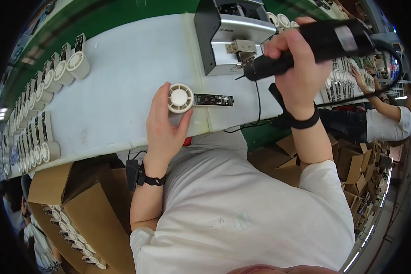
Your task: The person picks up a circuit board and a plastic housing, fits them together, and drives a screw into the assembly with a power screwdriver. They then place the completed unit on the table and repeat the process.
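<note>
My left hand [163, 125] is closed around the round white head of a small fan-like device [180, 98], thumb on one side and fingers on the other. From that head a narrow handle with an exposed dark circuit board [213, 100] extends to the right over the white tabletop. My right hand [301, 68] grips a black electric screwdriver [278, 64], raised above the table's right part. Its thin bit points left, near the front of a silver-and-black screw feeder [237, 41], and is apart from the device.
Rows of similar white devices [50, 82] line the table's left side. An open cardboard box [91, 205] below left holds more. A black cable [397, 68] loops from the screwdriver. At the right, another person [388, 121] works beside more devices; cartons [351, 160] stand behind me.
</note>
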### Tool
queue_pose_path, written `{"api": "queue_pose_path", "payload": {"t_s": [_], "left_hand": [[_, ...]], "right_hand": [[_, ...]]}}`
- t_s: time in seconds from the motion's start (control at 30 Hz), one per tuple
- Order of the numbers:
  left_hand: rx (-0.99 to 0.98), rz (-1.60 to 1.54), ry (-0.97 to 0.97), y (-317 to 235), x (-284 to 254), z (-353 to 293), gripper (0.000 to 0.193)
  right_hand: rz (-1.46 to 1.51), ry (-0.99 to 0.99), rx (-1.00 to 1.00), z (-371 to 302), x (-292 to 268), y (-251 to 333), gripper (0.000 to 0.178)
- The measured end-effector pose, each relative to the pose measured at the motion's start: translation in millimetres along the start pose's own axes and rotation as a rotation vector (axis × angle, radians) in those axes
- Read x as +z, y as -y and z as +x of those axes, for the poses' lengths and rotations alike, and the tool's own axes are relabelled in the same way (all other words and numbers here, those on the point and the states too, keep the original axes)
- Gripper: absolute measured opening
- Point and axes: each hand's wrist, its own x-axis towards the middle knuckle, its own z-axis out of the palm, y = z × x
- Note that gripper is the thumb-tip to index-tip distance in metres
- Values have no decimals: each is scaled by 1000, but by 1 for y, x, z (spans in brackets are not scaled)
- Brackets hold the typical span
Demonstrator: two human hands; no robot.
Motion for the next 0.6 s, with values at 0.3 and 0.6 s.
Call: {"api": "queue_pose_path", "payload": {"t_s": [0.3,0.6], "left_hand": [[37,-15,22,1,-4,2,68],[26,-45,4,2,-3,-1,69]], "right_hand": [[-71,294,17,-44,50,-8,35],[-44,312,45,-46,57,-17,35]]}}
